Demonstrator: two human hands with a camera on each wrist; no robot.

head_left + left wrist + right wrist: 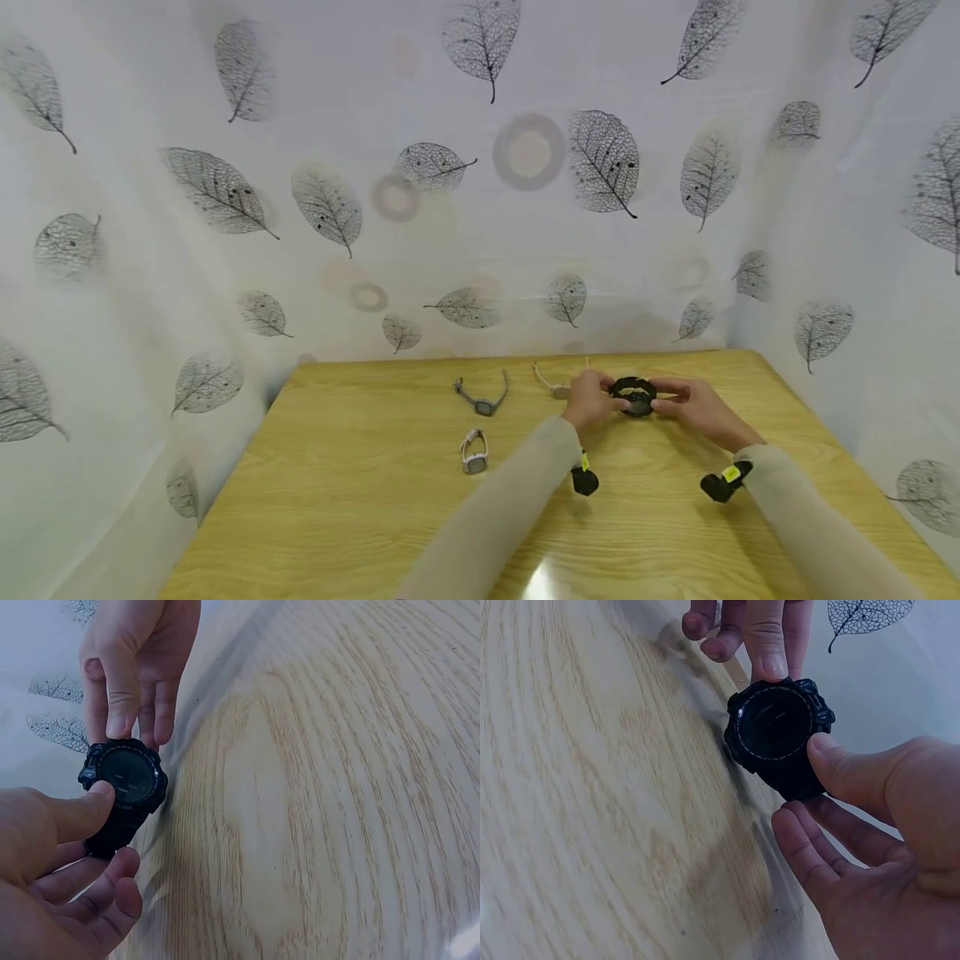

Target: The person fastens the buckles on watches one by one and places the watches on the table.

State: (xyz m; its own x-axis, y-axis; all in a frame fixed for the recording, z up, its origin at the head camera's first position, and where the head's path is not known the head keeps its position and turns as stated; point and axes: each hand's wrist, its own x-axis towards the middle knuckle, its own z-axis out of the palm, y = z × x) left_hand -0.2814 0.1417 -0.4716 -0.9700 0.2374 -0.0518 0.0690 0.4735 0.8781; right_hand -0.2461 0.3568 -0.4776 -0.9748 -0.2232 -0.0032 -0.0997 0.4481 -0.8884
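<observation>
A black digital wristwatch (637,406) with a round face is held between both hands, at the back right of the table. My left hand (589,402) pinches its left side, thumb on the rim of the case. From the opposite side my right hand (703,411) pinches it, the thumb lying at the case edge. In the left wrist view the watch (126,776) faces up, its strap partly hidden by fingers. The right wrist view shows the dark face of the watch (774,724) tilted, with the strap hanging below it.
Left of the hands lie a grey watch (484,407) and, nearer, a white watch (476,463). A pale watch (559,391) lies behind the left hand, which partly covers it. Leaf-patterned sheeting (465,250) surrounds the wooden table (360,500) at the back and sides.
</observation>
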